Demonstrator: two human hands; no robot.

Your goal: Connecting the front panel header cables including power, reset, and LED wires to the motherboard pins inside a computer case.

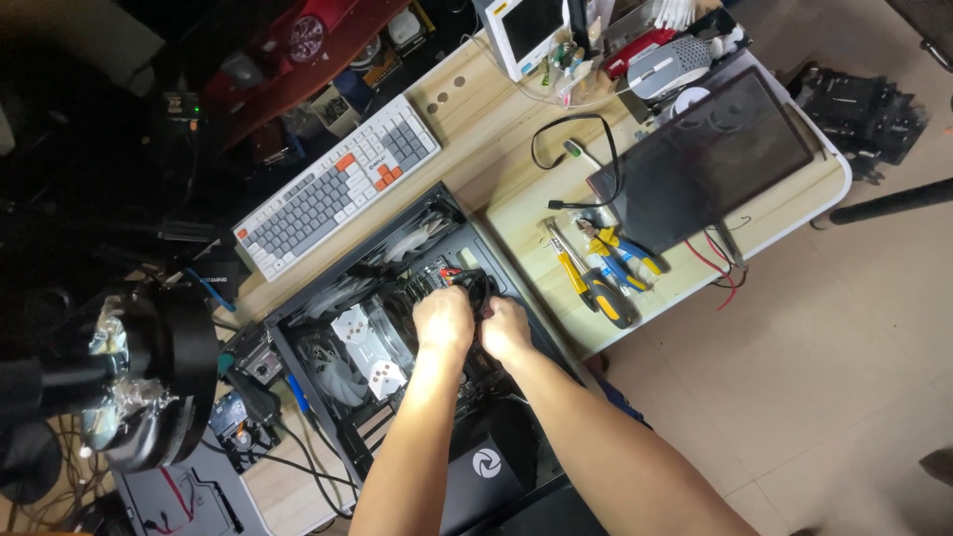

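Note:
An open black computer case (298, 318) lies on its side on the wooden table, with white fans and a white cooler (362, 347) inside. Both my hands reach into its right half. My left hand (443, 320) and my right hand (504, 328) sit side by side, fingers curled around a bundle of black cables with red-tipped connectors (467, 283) near the case's upper right corner. What lies under my palms is hidden.
A white, grey and orange keyboard (338, 184) lies behind the case. Yellow-handled pliers and a screwdriver (596, 268) rest to the right, beside a dark flat panel (710, 154) and a looped black cable (576, 159). A lamp head (149, 377) stands at left.

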